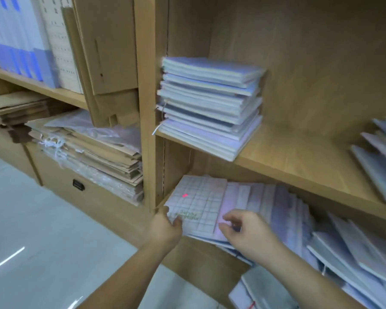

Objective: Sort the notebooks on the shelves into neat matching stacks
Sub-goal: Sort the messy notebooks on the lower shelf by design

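Observation:
A white notebook with a grid cover (pixel 198 200) lies on top of a loose pile at the left end of the lower shelf. My left hand (pixel 166 226) grips its near left corner, thumb on top. My right hand (pixel 245 230) hovers with curled fingers over a pale pink notebook (pixel 234 201) beside it; whether it holds that notebook is unclear. A neat stack of pale blue notebooks (pixel 207 103) stands on the upper shelf at the left. More notebooks (pixel 354 248) lie slanted and scattered along the lower shelf to the right.
Loose notebooks (pixel 379 157) lean at the right end of the upper shelf board (pixel 299 159). The left bay holds flattened cardboard and plastic-wrapped paper (pixel 87 152), with binders (pixel 20 36) above. The pale floor (pixel 42 230) lies below.

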A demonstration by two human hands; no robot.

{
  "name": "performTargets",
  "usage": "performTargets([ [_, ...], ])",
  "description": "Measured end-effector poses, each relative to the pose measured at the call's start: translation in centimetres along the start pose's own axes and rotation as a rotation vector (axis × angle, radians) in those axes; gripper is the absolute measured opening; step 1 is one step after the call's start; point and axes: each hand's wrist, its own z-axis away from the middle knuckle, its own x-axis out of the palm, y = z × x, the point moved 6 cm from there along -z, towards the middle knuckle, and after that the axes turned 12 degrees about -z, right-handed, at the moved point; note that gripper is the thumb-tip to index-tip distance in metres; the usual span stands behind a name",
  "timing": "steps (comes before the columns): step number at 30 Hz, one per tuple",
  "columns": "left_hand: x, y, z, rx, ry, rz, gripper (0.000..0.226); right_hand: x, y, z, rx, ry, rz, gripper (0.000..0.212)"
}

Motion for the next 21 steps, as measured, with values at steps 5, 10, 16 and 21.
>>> performTargets([
  [5, 1.6, -4.0, -3.7, -0.099, 0.005, 0.099, 0.050, 1.3, 4.0, -3.3, 0.039, -0.040, 0.227, 0.048],
  [10, 2.4, -4.4, -4.5, -0.133, -0.001, 0.345, 0.022, 1.9, 4.8, -5.0, 0.003, -0.001, 0.493, 0.063],
  [16, 4.9, -2.9, -3.3, -0.116, -0.158, 0.371, 0.034, 0.3, 4.4, -4.9, 0.046, 0.062, 0.298, 0.056],
  [21, 3.8, -1.3, -2.5, -0.160, -0.296, 0.325, 0.051, 0.1, 5.2, -4.4, 0.140, -0.016, 0.195, 0.055],
])
